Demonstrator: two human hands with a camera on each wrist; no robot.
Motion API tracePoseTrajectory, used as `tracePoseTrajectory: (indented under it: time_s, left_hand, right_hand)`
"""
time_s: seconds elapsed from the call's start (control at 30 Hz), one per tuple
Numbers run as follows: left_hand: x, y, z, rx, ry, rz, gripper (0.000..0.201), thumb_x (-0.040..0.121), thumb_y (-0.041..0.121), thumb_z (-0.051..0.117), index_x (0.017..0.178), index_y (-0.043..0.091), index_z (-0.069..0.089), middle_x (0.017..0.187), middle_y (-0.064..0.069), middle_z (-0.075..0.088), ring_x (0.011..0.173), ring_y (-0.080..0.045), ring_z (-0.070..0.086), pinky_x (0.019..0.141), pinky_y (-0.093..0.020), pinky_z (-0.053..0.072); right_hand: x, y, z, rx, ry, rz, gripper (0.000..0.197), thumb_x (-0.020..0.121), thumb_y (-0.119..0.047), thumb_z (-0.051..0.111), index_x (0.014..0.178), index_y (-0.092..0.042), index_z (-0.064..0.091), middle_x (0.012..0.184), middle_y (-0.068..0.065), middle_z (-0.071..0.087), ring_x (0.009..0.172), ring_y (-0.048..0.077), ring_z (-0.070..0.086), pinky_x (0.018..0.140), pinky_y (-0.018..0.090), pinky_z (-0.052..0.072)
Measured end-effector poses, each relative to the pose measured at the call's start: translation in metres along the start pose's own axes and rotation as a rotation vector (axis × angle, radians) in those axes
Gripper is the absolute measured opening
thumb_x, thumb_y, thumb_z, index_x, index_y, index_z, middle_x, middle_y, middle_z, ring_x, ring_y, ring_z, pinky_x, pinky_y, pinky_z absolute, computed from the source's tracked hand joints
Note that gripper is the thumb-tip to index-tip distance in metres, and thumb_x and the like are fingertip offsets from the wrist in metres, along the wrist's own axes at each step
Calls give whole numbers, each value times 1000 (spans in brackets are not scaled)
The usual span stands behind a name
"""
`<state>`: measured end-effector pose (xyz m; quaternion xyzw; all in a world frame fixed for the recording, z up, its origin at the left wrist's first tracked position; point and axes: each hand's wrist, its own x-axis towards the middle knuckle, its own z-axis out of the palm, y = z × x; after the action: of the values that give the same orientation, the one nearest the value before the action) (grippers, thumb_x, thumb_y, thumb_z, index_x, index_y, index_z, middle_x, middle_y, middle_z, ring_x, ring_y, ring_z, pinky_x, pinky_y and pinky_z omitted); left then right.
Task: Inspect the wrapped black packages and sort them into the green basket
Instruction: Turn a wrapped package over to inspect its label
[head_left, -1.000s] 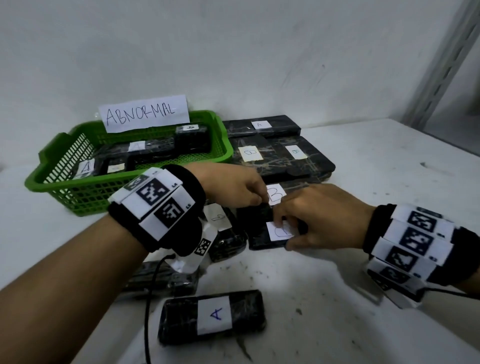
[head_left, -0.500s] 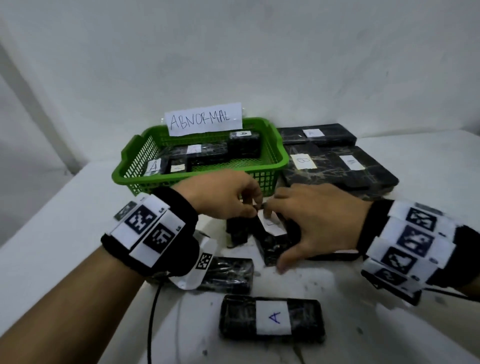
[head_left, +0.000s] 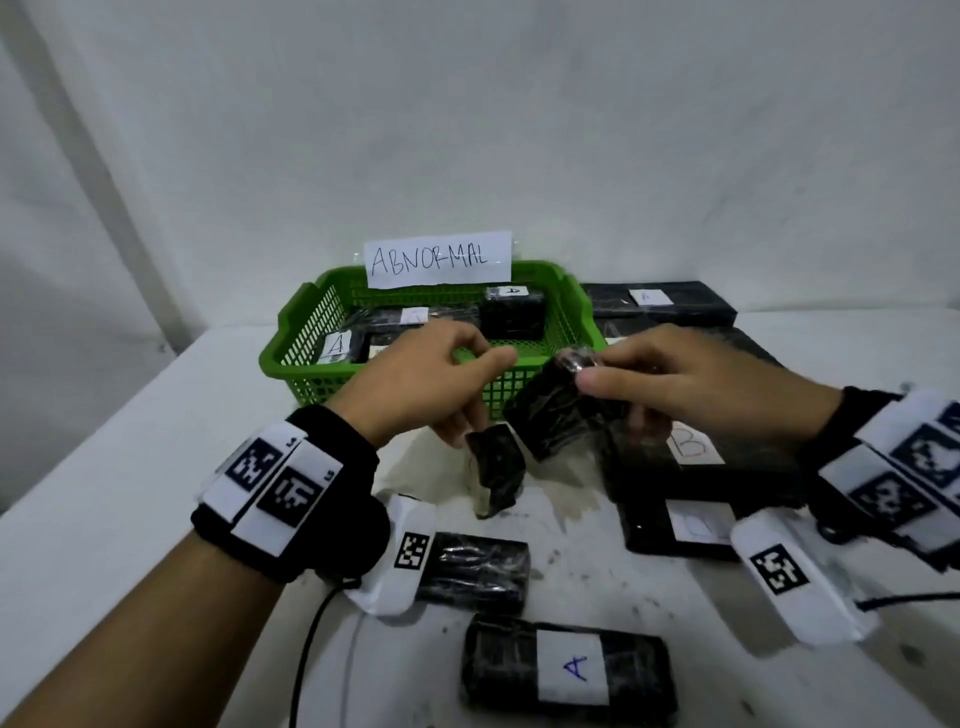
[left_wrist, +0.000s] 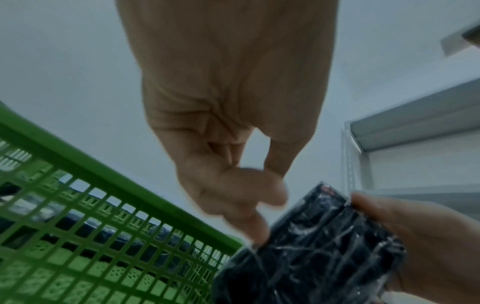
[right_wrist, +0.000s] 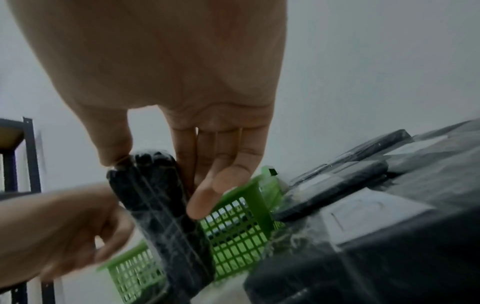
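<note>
Black wrapped package (head_left: 563, 410): pinch it firmly in your right hand (head_left: 691, 384); your left hand (head_left: 426, 379), loosely curled, holds nothing; turn every face.

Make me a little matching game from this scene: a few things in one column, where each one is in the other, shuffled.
Things:
1. white paper sign reading ABNORMAL
2. black wrapped package with a white label marked A
3. black wrapped package with no label showing
4. green plastic mesh basket

Places:
a. held up by the right hand
b. lying flat on the table, nearest the camera
c. on the table before the wall, packages inside
d. fixed to the basket's far rim

Pairs: 1-d, 2-b, 3-a, 4-c
</note>
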<state>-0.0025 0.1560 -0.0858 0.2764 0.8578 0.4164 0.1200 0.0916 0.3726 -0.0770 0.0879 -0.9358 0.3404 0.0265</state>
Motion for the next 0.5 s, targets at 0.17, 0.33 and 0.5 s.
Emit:
tracePoseTrajectory:
  time_s: [0.17, 0.33, 0.5]
  left_hand:
    - [0, 11, 7, -519, -109, -67, 43, 97, 41, 56, 121, 6, 53, 103, -20, 71, 70, -25, 68, 61, -32, 62]
    - [11, 13, 2, -782, 101, 96, 37, 94, 9, 62, 129, 9, 49, 104, -7, 69, 74, -15, 72, 60, -34, 61]
    - [20, -8, -12, -846, 123, 217, 50, 90, 4, 63, 137, 15, 47, 119, -6, 69, 92, -23, 71, 74, -40, 61]
  right_hand:
    - [-2, -16, -13, -23, 149, -91, 55, 63, -66, 71, 111, -40, 73, 112, -19, 68, 88, 4, 71, 82, 36, 60]
    - [17, -18, -7, 10, 210, -157, 70, 65, -72, 72, 130, -48, 58, 146, -21, 39, 110, 9, 65, 89, 33, 57]
    - [64, -16, -8, 391, 317, -22, 82, 68, -48, 74, 143, -27, 47, 130, 3, 65, 94, 23, 73, 69, 28, 58]
